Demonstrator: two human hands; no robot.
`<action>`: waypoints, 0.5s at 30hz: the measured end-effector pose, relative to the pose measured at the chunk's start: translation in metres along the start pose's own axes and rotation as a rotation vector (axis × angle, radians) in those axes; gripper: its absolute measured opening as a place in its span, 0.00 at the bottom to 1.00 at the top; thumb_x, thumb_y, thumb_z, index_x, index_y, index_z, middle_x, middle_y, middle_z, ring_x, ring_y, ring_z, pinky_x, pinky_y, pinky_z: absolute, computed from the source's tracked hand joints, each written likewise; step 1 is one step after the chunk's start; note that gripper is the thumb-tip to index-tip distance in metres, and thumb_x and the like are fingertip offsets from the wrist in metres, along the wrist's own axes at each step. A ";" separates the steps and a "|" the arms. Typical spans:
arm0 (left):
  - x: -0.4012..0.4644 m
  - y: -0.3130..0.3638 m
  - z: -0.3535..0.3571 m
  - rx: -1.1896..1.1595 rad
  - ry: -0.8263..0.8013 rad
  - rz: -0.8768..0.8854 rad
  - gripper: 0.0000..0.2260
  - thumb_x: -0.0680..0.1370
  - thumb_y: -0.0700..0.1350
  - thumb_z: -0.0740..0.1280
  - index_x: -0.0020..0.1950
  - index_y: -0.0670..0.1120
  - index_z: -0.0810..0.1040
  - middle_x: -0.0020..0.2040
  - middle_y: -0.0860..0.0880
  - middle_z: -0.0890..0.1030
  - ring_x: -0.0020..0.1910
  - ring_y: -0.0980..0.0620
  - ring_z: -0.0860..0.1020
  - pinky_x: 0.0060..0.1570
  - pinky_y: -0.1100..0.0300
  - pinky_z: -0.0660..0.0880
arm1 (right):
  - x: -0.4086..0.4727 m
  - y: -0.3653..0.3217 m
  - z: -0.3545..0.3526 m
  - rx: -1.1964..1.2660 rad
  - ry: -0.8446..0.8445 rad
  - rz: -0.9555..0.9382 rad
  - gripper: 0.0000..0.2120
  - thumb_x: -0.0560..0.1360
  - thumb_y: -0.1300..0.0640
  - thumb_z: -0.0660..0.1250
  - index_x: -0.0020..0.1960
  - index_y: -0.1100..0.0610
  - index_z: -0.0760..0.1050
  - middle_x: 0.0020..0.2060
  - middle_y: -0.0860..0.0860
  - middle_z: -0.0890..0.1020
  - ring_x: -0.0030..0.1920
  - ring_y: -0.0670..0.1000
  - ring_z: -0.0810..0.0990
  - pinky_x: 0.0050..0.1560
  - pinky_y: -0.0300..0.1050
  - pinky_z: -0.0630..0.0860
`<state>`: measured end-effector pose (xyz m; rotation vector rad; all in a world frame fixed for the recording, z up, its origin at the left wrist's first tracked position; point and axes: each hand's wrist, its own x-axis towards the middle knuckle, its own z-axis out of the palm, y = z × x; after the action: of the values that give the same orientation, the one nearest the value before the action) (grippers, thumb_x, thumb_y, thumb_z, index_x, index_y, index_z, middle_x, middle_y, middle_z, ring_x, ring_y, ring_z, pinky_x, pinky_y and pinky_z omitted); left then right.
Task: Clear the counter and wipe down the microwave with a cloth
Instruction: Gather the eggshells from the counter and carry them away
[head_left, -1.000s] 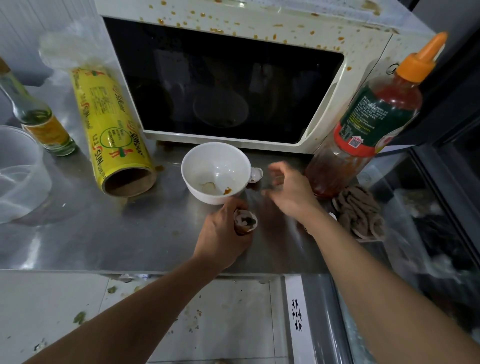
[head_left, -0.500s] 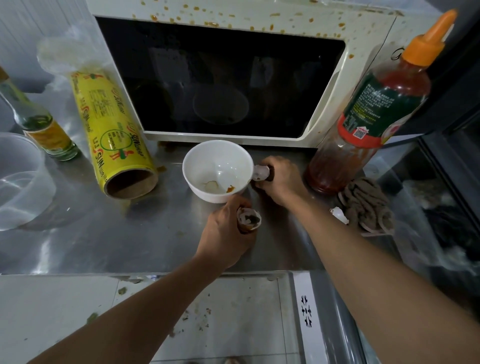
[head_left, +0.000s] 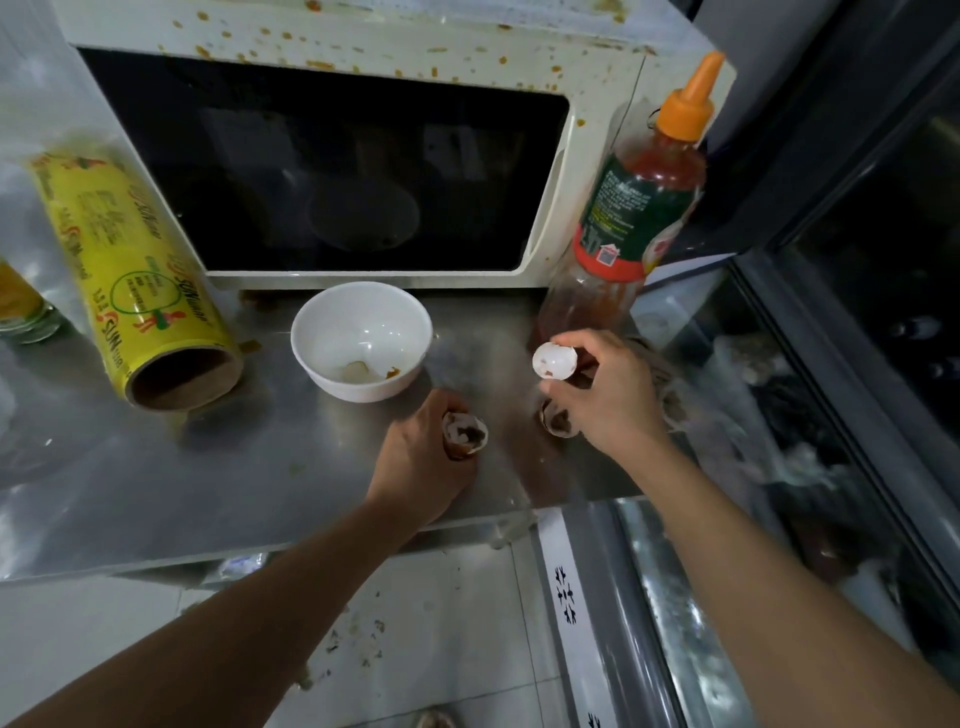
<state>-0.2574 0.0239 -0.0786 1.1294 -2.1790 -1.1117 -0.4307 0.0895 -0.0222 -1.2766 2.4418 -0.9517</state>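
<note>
A sauce-spattered white microwave (head_left: 587, 171) stands at the back of the steel counter (head_left: 249, 467). My left hand (head_left: 426, 467) grips a brown-stained eggshell half (head_left: 466, 434) just in front of a white bowl (head_left: 362, 340) with food scraps. My right hand (head_left: 602, 389) pinches a white eggshell half (head_left: 555, 359) lifted above the counter. Another shell piece (head_left: 558, 423) lies on the counter under that hand. A brown cloth (head_left: 667, 379) lies behind my right hand, mostly hidden.
A chili sauce bottle (head_left: 639, 208) with an orange cap stands at the microwave's right. A yellow cling-film roll (head_left: 130, 291) lies on the left, with an oil bottle (head_left: 21, 306) at the left edge. A glass-topped cabinet (head_left: 810, 415) adjoins the counter on the right.
My right hand has picked up the white eggshell half from beside the bowl and drawn it back to the right. My left hand keeps its shell in place. The view has shifted closer.
</note>
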 end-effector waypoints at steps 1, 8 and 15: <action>0.001 0.002 0.002 0.002 -0.002 0.003 0.17 0.66 0.41 0.75 0.51 0.48 0.75 0.42 0.50 0.81 0.41 0.50 0.79 0.40 0.59 0.76 | -0.004 0.006 -0.004 0.003 0.013 0.016 0.18 0.66 0.62 0.75 0.54 0.55 0.78 0.50 0.50 0.79 0.50 0.49 0.76 0.49 0.39 0.72; 0.005 0.009 0.008 0.019 -0.045 0.013 0.17 0.67 0.41 0.74 0.53 0.48 0.74 0.44 0.48 0.82 0.43 0.48 0.80 0.44 0.54 0.78 | -0.025 0.033 -0.001 0.061 -0.045 0.054 0.18 0.64 0.60 0.77 0.52 0.54 0.79 0.48 0.49 0.81 0.49 0.49 0.78 0.48 0.39 0.74; 0.008 0.007 0.011 0.030 -0.046 0.046 0.16 0.66 0.40 0.74 0.50 0.48 0.74 0.39 0.51 0.80 0.37 0.51 0.77 0.35 0.66 0.71 | -0.029 0.045 0.021 -0.037 0.011 0.046 0.20 0.63 0.61 0.77 0.52 0.56 0.76 0.43 0.47 0.76 0.48 0.50 0.76 0.48 0.43 0.71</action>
<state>-0.2723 0.0245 -0.0788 1.0708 -2.2518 -1.0990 -0.4328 0.1214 -0.0695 -1.2247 2.4966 -0.9086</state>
